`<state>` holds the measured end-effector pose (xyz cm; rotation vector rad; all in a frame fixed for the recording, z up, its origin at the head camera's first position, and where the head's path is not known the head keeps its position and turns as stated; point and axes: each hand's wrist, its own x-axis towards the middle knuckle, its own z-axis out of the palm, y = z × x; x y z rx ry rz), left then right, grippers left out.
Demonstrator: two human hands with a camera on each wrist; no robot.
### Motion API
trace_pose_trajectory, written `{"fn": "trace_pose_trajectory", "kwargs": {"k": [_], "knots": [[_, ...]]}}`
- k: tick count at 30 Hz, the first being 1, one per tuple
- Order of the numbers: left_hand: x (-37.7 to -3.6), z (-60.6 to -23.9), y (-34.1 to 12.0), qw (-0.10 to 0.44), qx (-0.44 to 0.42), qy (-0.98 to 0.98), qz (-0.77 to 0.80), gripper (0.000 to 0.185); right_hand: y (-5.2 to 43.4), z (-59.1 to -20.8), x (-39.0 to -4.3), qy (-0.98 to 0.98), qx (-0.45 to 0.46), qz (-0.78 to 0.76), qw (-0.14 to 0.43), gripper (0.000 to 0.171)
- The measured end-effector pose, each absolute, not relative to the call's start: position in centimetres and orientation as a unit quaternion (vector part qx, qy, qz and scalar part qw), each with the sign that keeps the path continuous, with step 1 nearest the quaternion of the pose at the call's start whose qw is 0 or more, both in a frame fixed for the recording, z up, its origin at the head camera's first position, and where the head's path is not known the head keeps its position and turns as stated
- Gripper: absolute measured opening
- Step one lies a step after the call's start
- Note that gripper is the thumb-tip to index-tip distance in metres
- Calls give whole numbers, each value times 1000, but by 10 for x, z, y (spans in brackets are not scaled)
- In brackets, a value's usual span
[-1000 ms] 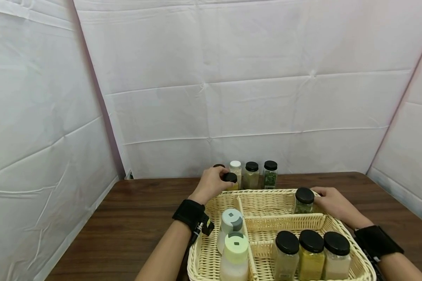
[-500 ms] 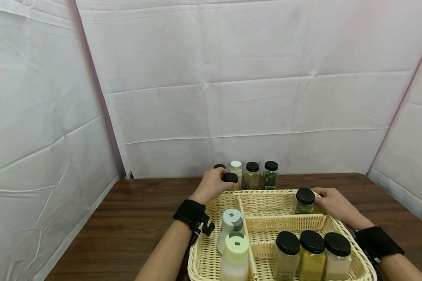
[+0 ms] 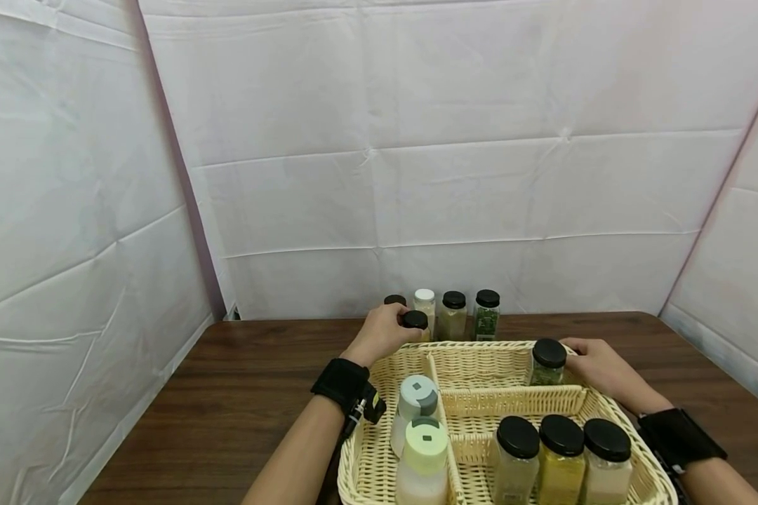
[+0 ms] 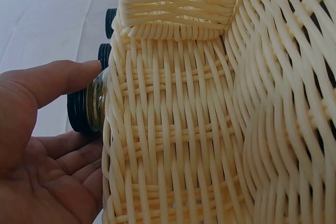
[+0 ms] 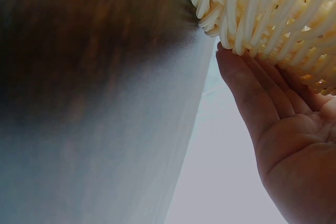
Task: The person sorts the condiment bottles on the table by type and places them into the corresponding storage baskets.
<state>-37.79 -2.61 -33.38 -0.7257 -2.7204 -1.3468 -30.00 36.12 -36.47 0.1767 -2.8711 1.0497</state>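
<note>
In the head view, my left hand (image 3: 379, 333) grips a small spice jar with a black lid (image 3: 415, 320), just beyond the basket's far left corner. The left wrist view shows its thumb and fingers around that jar (image 4: 81, 109), whose lower part the basket hides. My right hand (image 3: 603, 365) holds the far right corner of the cream wicker basket (image 3: 347, 449). In the right wrist view, its fingers (image 5: 252, 87) lie against the woven outside; the thumb is hidden there. Next to this hand, a black-lidded jar of green herbs (image 3: 547, 363) stands inside the basket.
Behind the basket stand a white-capped jar (image 3: 424, 301), black-lidded jars (image 3: 453, 315) and a green-filled jar (image 3: 486, 314). Inside it are two pale-capped bottles (image 3: 424, 456) and three larger jars (image 3: 561, 456). White cloth (image 3: 379, 196) walls the brown table (image 3: 227, 393).
</note>
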Motion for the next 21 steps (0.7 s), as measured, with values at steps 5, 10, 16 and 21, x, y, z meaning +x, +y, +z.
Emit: {"fn": "trace_pose_trajectory", "kwargs": {"k": [5, 10, 16, 21], "knots": [[-378, -334, -27, 4, -234, -870, -434, 35, 361, -365, -300, -939, 54, 337, 38, 56], [-378, -335, -27, 7, -234, -869, -436, 32, 361, -365, -298, -938, 55, 341, 35, 58], [-376, -334, -26, 14, -228, -871, -435, 32, 361, -366, -297, -935, 68, 344, 44, 56], [-375, -333, -26, 20, -226, -870, -437, 35, 361, -364, -297, -936, 64, 345, 32, 58]]}}
